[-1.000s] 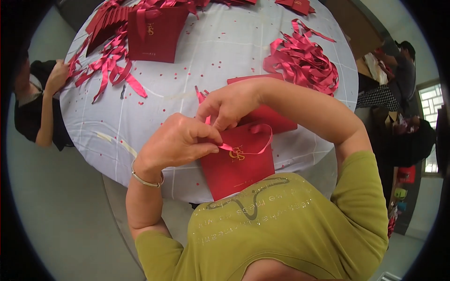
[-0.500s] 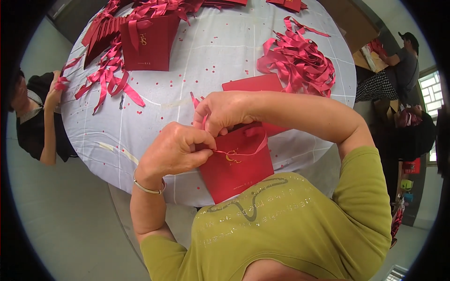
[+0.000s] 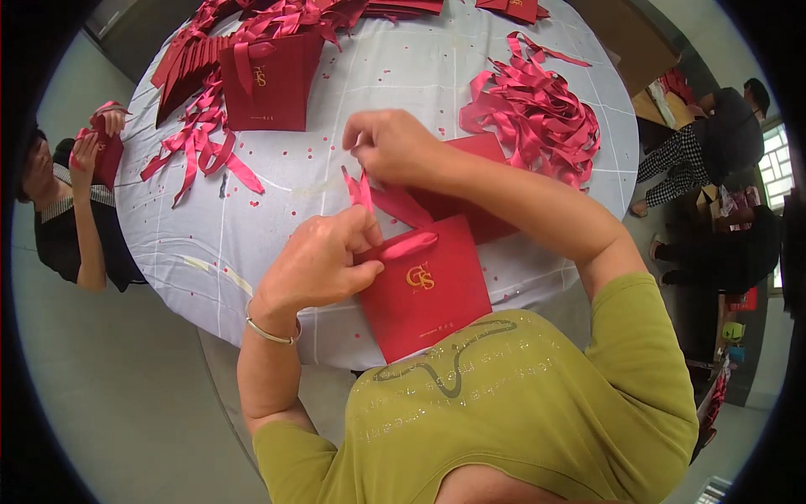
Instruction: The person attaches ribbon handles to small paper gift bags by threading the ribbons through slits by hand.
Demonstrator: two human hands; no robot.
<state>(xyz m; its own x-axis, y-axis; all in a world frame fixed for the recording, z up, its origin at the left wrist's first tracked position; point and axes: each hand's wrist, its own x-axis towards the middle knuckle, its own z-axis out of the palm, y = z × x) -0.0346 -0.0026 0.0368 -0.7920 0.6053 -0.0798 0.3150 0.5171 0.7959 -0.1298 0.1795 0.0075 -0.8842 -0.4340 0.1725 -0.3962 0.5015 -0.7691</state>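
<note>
A red paper gift bag (image 3: pixel 437 294) with gold lettering lies in front of my chest, tilted at the near table edge. My left hand (image 3: pixel 315 265) is closed at its upper left corner, pinching the pink ribbon (image 3: pixel 411 244) that runs from the bag's front. Ribbon ends (image 3: pixel 357 186) stick up above the left fingers. Beyond them, my right hand (image 3: pixel 399 149) is raised with curled fingers; whether a ribbon end is between them is hidden. Another wide pink ribbon strip (image 3: pixel 401 207) extends behind the bag. Under my right forearm lies another red bag (image 3: pixel 478 149), partly covered.
A heap of pink ribbons (image 3: pixel 537 113) lies at the right. Far left, red bags (image 3: pixel 264 92) stand in a row beside loose ribbons (image 3: pixel 197 147). Red confetti dots the white tablecloth (image 3: pixel 361 76). A person (image 3: pixel 71 210) holds a red bag at left; other people work at right.
My right hand has moved up and away from the bag's top edge. The ribbon across the bag's front has been drawn up toward my left hand, uncovering the gold lettering.
</note>
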